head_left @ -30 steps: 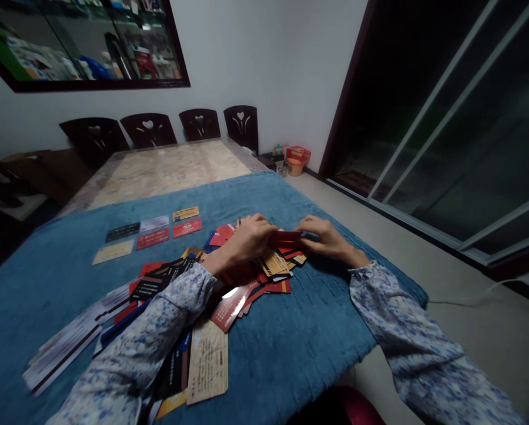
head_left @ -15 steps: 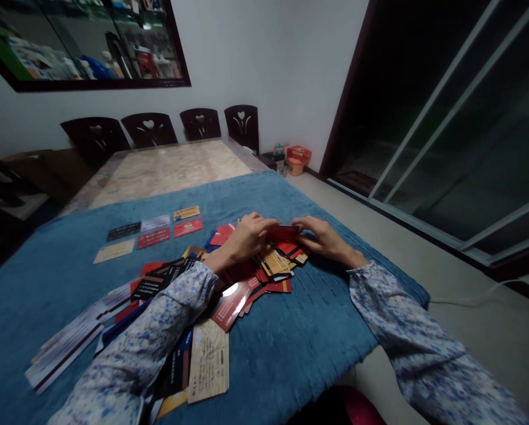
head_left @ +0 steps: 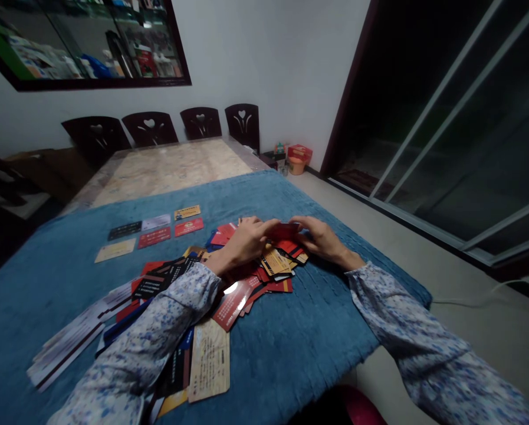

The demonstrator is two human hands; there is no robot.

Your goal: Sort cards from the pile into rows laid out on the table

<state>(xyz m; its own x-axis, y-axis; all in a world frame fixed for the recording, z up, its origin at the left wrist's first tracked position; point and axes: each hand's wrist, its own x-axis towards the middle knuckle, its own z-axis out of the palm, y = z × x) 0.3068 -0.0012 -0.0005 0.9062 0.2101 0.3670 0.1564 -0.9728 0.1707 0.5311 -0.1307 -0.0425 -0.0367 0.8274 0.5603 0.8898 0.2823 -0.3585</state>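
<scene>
A dark red card (head_left: 285, 231) is held upright between my two hands, above the right end of a loose card pile (head_left: 242, 295). My left hand (head_left: 249, 237) is closed on its left edge, reaching across the pile. On the card's right edge, the fingers of my right hand (head_left: 321, 237) are pinched. Yellow, black and red cards lie just below it. A cream card (head_left: 210, 361) and a fan of white cards (head_left: 69, 342) spread nearer to me, partly covered by my left sleeve. Whether one card or several are in my hands, I cannot tell.
Beyond the pile, cards lie in rows on the blue cloth (head_left: 326, 330), among them a red card (head_left: 189, 226), a black card (head_left: 125, 230) and a cream card (head_left: 115, 250). Dark chairs (head_left: 201, 123) stand along the table's far side. A glass sliding door (head_left: 445, 118) is on the right.
The red card has tipped slightly and looks darker, still between both hands. My hands have barely shifted, and the piles and rows lie as before.
</scene>
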